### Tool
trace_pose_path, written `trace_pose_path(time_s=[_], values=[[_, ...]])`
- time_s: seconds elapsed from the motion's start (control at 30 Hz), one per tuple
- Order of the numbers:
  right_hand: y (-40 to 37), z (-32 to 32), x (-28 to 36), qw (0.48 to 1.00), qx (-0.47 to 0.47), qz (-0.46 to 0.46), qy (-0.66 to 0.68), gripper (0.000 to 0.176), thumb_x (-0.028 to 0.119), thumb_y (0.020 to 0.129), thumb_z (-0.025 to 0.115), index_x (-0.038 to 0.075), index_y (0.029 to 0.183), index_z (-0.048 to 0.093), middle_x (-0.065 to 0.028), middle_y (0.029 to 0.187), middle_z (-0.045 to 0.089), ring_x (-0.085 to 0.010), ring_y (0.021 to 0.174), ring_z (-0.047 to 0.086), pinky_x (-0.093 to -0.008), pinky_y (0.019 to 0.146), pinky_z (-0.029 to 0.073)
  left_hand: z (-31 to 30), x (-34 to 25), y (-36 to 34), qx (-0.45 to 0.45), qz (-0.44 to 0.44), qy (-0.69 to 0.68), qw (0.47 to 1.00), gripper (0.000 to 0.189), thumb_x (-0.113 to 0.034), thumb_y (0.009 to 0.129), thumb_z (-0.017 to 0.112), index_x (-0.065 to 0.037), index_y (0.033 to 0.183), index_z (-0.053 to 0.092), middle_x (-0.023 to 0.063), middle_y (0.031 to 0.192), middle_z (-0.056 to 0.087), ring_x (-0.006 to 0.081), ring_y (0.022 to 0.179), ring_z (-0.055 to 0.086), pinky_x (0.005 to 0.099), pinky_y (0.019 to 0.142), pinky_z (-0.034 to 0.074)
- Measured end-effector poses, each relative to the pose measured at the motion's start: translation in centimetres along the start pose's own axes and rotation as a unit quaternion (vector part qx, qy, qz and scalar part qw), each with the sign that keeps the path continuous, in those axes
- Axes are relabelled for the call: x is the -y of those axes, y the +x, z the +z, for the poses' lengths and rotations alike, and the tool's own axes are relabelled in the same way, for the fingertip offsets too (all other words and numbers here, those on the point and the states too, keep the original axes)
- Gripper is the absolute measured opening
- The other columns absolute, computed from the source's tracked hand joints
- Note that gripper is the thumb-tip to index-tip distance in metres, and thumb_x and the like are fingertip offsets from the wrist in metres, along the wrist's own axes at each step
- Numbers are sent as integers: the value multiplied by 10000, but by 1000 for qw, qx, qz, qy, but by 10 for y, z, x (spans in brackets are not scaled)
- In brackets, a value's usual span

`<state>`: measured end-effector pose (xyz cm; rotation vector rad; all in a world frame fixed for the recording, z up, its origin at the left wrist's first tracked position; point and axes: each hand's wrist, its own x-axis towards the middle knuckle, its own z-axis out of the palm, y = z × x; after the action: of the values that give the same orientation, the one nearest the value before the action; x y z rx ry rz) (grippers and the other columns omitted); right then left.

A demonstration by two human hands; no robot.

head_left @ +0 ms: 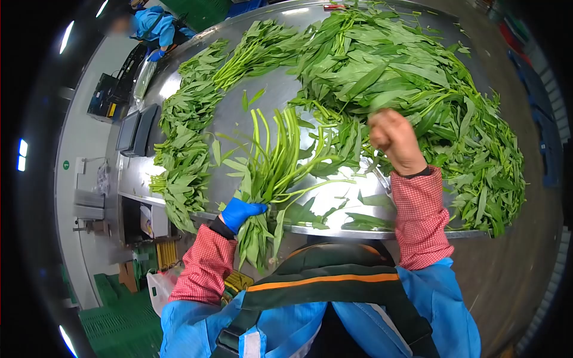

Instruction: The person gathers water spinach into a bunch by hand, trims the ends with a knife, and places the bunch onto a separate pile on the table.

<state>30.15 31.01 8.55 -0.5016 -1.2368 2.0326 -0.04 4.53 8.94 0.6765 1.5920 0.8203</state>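
Observation:
My left hand (242, 213), in a blue glove, is closed round a bunch of leafy greens (280, 155) that look like water spinach. The stems fan out away from me over the table, and leaves hang below the hand past the table's front edge. Bare and slightly blurred, my right hand (394, 140) is raised with curled fingers in front of the large heap of greens (382, 71). Whatever is in those fingers, if anything, I cannot make out. Under the right wrist lies a metal tool (377, 174), partly hidden by the sleeve.
Bundled greens (188, 131) line the left of the metal table (239, 113), with another bundle (256, 51) at the back. Loose leaves (367, 221) lie near the front edge. Grey trays (137, 131) stand at the left edge. A co-worker in blue (155, 27) is at the far left.

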Motion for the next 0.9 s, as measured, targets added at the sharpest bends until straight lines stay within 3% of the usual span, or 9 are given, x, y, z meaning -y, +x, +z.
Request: trace_pose_path(time_s=[0.03, 0.3, 0.47, 0.57, 0.67, 0.73, 0.77, 0.83, 0.9], values=[[1, 4, -1, 977, -51, 61, -200, 181, 190, 928, 556, 13, 939, 591, 36, 645, 498, -61, 560, 442, -221, 532, 382, -1, -1, 0, 7, -18, 4, 1000, 465, -18, 780, 681, 8, 1226, 553, 84, 1119, 646, 164, 991, 618, 310, 901, 479], [-6, 59, -25, 961, 70, 102, -248, 348, 209, 852, 658, 18, 1133, 580, 37, 605, 504, -56, 538, 443, -228, 488, 352, 0, -6, 2, 30, 10, -8, 999, 447, -14, 801, 674, 33, 1228, 553, 121, 1116, 653, 191, 999, 640, 322, 918, 501], [-7, 59, -56, 851, 50, -79, -516, 176, 304, 844, 619, 142, 885, 671, -144, 754, 649, -359, 680, 620, -431, 579, 481, -11, 15, 12, 42, -29, -28, 998, 533, -15, 797, 666, 7, 1301, 491, 123, 1162, 626, 214, 1034, 625, 345, 935, 485], [-10, 58, -65, 875, -42, -121, -466, 186, 286, 867, 606, 115, 924, 647, -127, 691, 640, -296, 588, 625, -390, 542, 484, -8, 16, 12, 76, -27, -42, 996, 582, -22, 790, 673, -16, 1336, 469, 113, 1204, 605, 215, 1066, 608, 353, 951, 468], [2, 41, -59, 949, -188, 2, -253, 208, 270, 906, 575, 69, 944, 611, -65, 621, 589, -187, 489, 565, -324, 478, 452, -7, 21, 11, 75, -34, -34, 996, 571, -21, 793, 669, -13, 1331, 477, 110, 1209, 604, 208, 1070, 606, 349, 950, 467], [1, 26, -28, 977, -206, 13, -46, 208, 235, 950, 528, 52, 855, 559, 27, 552, 438, -85, 438, 393, -251, 414, 323, -9, 22, 8, 63, -38, -16, 997, 563, -30, 797, 663, -7, 1328, 478, 116, 1207, 605, 208, 1066, 608, 348, 946, 468], [0, 19, -10, 975, -201, 13, 89, 231, 277, 955, 524, 120, 792, 479, 60, 517, 320, -67, 433, 290, -221, 412, 266, -10, 21, 4, 58, -36, -9, 998, 562, -42, 799, 662, -5, 1328, 477, 121, 1205, 606, 210, 1064, 609, 348, 944, 468], [-4, -12, 10, 959, -160, -63, 224, 185, 267, 953, 528, 114, 851, 500, 57, 517, 308, -51, 436, 249, -210, 415, 246, -19, 26, -1, 62, -50, -10, 997, 553, -63, 803, 652, -6, 1325, 480, 137, 1198, 607, 222, 1059, 612, 352, 945, 466], [-17, -28, 26, 963, -20, -74, 259, 200, 251, 941, 543, 79, 1042, 551, 42, 559, 456, -34, 460, 386, -187, 441, 316, -34, 37, -2, 79, -87, -23, 993, 539, -82, 806, 634, -11, 1319, 486, 158, 1188, 608, 244, 1055, 614, 361, 949, 463]])
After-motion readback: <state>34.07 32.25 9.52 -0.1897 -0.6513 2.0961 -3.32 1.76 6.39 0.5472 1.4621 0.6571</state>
